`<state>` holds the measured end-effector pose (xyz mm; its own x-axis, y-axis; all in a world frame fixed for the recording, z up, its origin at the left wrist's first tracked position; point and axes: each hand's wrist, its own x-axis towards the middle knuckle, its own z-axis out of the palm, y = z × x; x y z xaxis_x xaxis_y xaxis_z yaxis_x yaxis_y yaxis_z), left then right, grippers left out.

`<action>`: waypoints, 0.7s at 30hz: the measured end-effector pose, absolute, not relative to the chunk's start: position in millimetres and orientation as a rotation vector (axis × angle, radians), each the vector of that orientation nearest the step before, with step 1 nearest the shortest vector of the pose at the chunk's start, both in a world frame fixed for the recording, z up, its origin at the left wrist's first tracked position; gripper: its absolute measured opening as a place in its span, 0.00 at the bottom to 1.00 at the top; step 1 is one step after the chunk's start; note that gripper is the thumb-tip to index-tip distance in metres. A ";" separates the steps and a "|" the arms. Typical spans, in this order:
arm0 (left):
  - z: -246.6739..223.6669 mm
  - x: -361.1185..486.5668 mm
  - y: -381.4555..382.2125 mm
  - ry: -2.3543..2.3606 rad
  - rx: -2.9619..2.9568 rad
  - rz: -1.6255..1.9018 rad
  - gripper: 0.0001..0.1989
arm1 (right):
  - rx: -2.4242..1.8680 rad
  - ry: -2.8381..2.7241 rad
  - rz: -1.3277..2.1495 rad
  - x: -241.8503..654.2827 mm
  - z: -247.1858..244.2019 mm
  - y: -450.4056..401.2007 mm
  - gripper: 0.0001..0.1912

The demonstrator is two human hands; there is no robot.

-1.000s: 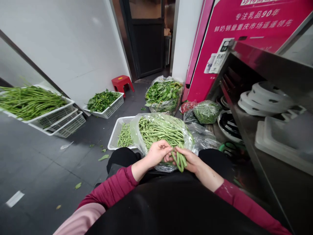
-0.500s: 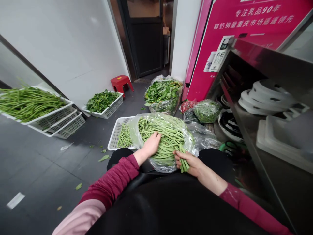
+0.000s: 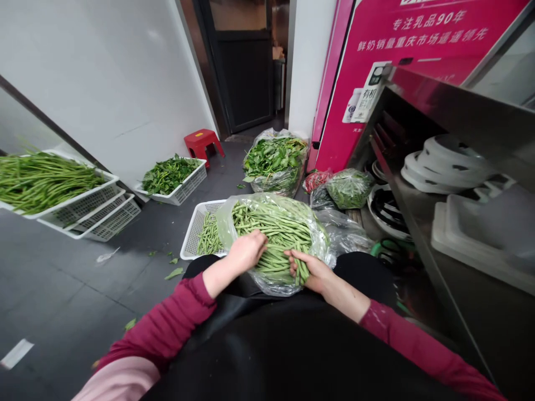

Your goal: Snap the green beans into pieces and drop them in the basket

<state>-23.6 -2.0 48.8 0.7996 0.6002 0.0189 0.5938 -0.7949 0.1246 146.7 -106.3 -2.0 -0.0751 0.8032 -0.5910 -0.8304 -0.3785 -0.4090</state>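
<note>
A large clear plastic bag full of long green beans [image 3: 276, 223] lies open in front of my lap. My left hand [image 3: 247, 250] is over the bag's left part, its fingers pinched at the beans; what they grip is too small to make out. On the right side of the bag, my right hand [image 3: 311, 271] is closed around a small bunch of green beans [image 3: 301, 270]. Partly under the bag's left edge stands a white basket [image 3: 193, 236] with shorter green beans [image 3: 209, 236] in it.
Stacked white baskets [image 3: 108, 218] hold long green stems at the left. Behind are a basket of leafy greens [image 3: 169, 174], a red stool [image 3: 203, 143] and bagged greens [image 3: 276, 159]. A metal shelf [image 3: 418, 223] with white containers stands close on the right.
My left hand has drawn back slightly to the left and turned. My right hand has shifted left over the bag with its bunch of beans. The view has moved a little.
</note>
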 end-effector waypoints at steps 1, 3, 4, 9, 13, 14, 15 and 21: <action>53.4 -27.7 -15.2 0.913 2.873 0.102 0.09 | -0.881 0.053 1.742 142.7 -1.5 -103.3 0.07; 59.3 -33.6 -37.7 0.866 2.830 0.157 0.09 | -0.819 0.076 1.767 134.8 -1.1 -99.1 0.05; 61.0 -35.5 -46.0 0.866 2.795 0.195 0.08 | -0.806 0.083 1.775 131.2 -1.2 -98.1 0.05; 66.8 -44.3 -56.9 1.045 2.691 0.283 0.11 | -0.728 0.080 1.736 120.7 0.5 -101.8 0.07; 69.9 -54.7 -52.3 0.990 2.788 0.195 0.16 | -0.760 -0.007 1.642 117.2 8.3 -107.2 0.08; 70.4 -56.2 -53.0 0.907 2.822 0.199 0.17 | -0.788 -0.034 1.611 116.3 10.2 -108.1 0.08; 71.1 -56.8 -55.2 0.812 2.845 0.231 0.18 | -0.814 -0.058 1.589 115.3 11.8 -108.7 0.09; 91.5 -38.9 -79.6 0.218 2.605 0.617 0.15 | -0.898 -0.195 1.728 115.4 15.1 -109.8 0.13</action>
